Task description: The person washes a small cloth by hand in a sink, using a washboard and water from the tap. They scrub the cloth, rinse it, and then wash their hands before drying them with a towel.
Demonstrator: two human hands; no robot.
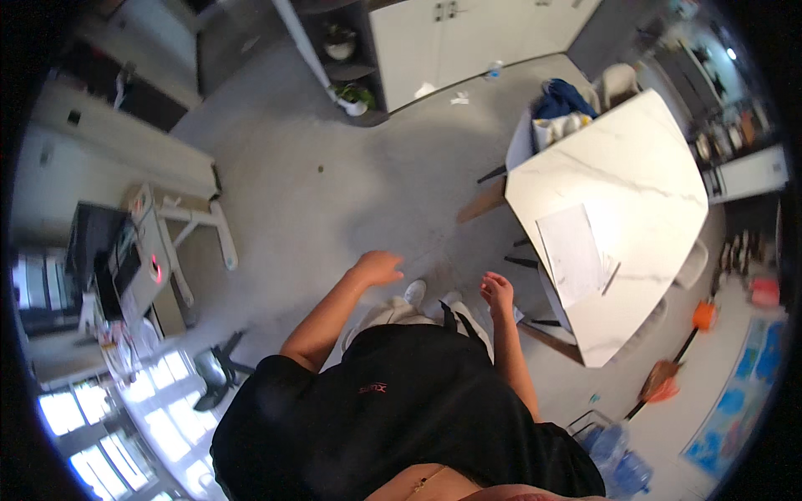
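Note:
My left hand [378, 268] hangs in the air over the grey floor [301, 232], thumb apart from its fingers, with nothing seen in it. On the other side of my body, my right hand [498, 291] is raised with loosely bent fingers and also appears to hold nothing. It is nearest to the white marble-patterned table [651, 156], but apart from it. On that table lie white paper sheets [570, 253] and a thin, pen-like stick [611, 278]. My white shoes [415, 292] show below my hands.
White cabinets [432, 50] and a potted plant [356, 100] stand ahead. Paper scraps [460, 98] lie on the floor. A chair bears dark blue cloth [561, 100]. At left is a desk [150, 263] with a monitor [97, 238]; plastic water bottles [617, 457] are lower right.

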